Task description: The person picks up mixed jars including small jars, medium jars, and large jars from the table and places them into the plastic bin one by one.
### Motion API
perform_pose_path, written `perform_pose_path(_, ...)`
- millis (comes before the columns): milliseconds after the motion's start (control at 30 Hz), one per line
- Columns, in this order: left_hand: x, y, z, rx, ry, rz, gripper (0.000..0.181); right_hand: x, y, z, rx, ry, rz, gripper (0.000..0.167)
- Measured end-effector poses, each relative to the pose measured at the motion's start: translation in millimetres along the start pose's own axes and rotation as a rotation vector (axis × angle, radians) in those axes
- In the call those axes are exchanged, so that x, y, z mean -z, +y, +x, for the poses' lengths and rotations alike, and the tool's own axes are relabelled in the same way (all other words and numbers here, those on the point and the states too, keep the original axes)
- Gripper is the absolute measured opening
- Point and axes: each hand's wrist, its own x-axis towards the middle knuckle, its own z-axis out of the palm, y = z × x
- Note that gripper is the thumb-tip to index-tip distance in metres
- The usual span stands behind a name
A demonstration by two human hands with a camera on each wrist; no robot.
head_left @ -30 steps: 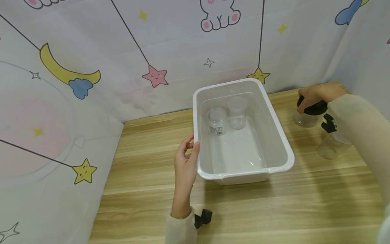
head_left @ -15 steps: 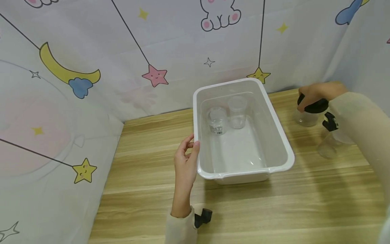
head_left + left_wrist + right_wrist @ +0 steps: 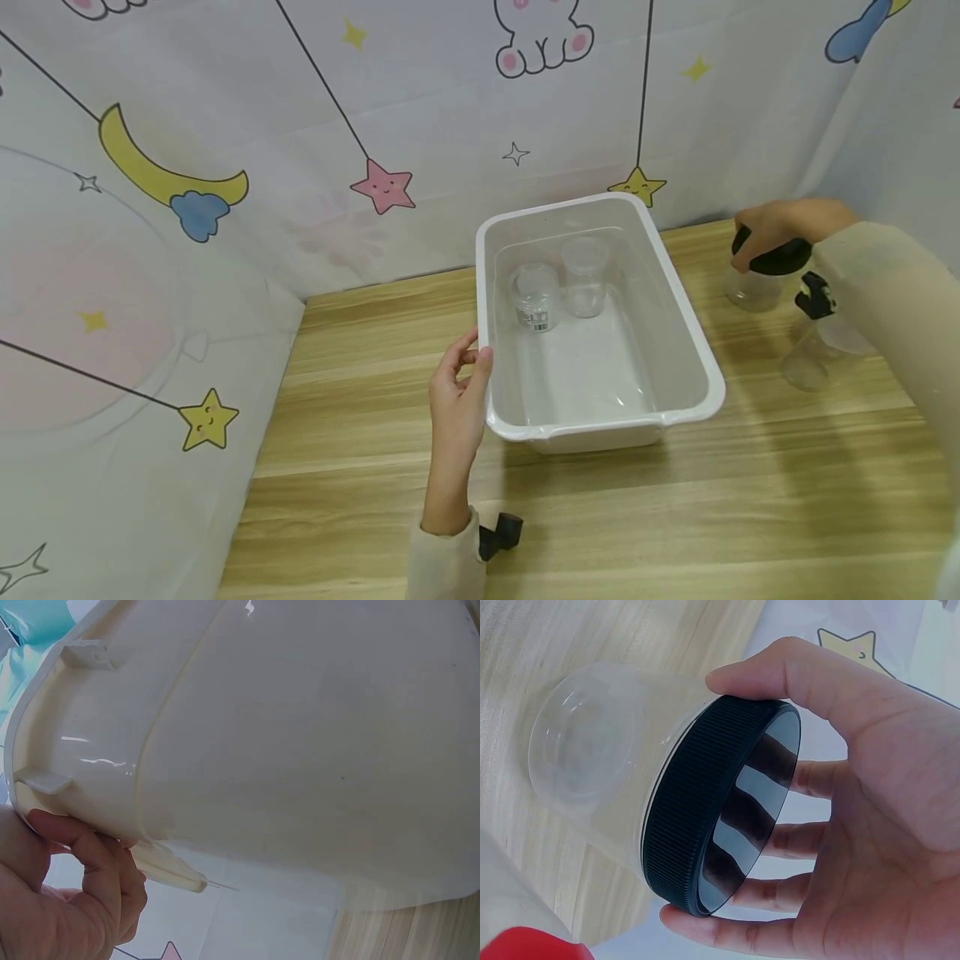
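We see the left hand (image 3: 457,392) gripping the left rim of a white rectangular plastic tub (image 3: 592,375) on the wood-grain counter (image 3: 360,400). To the tub's right, apart from it, the right hand (image 3: 877,795) clasps the ribbed black lid (image 3: 697,802) of a clear round plastic jar (image 3: 592,742). Inside the tub, toward its far end, we find two clear plastic containers (image 3: 536,300) side by side (the left one bears a barcode). Another clear container (image 3: 807,367) sits near the beige right sleeve (image 3: 885,275).

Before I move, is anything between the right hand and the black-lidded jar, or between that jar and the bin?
Nothing visible separates the right hand from the black-lidded jar: it grips the lid. Toward the white bin, only its own right wall intervenes.
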Motion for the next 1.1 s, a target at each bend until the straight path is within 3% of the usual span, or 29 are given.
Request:
perform_pose_path(300, 0.0, 0.2, -0.9, 0.002, 0.001, -0.005, 0.037, 2.8, 1.0, -0.9, -0.015, -0.013, 0.017, 0.061)
perform_pose_path(1100, 0.6, -1.5, -2.3, 0.007, 0.001, -0.008, 0.038, 9.8, -1.0, -3.9, 0.02, -0.007, -0.009, 0.082)
